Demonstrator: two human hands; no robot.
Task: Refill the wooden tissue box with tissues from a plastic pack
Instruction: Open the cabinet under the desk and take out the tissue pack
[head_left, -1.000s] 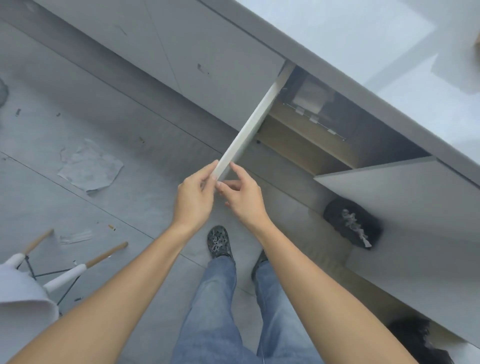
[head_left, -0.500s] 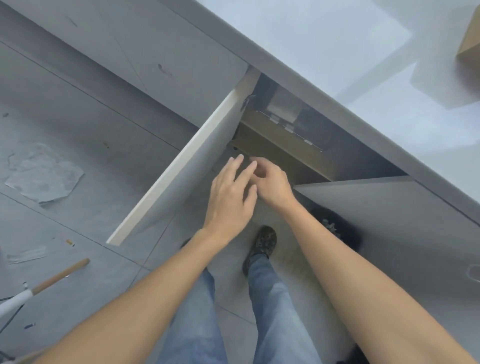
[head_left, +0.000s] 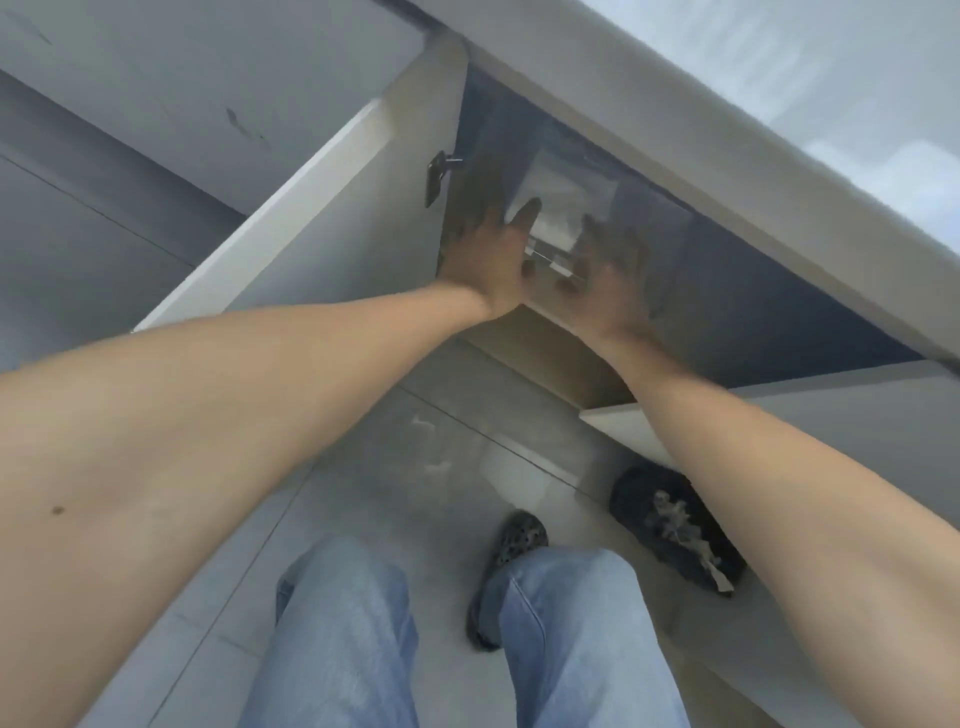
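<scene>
Head view: left hand (head_left: 488, 254) and right hand (head_left: 605, 275) spread apart, flanking plastic pack (head_left: 558, 208) inside cabinet; contact blurred. Risk: shadowed reach, pack slips.

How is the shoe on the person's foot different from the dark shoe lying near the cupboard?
The worn shoe is on a foot, half hidden under the jeans; the loose shoe lies with no foot in it. The worn shoe has a speckled top; the loose shoe is plain dark with a pale ragged bit on top. The worn shoe stands mid-floor; the loose shoe lies beneath the right-hand cupboard door. Both are dark.
</scene>
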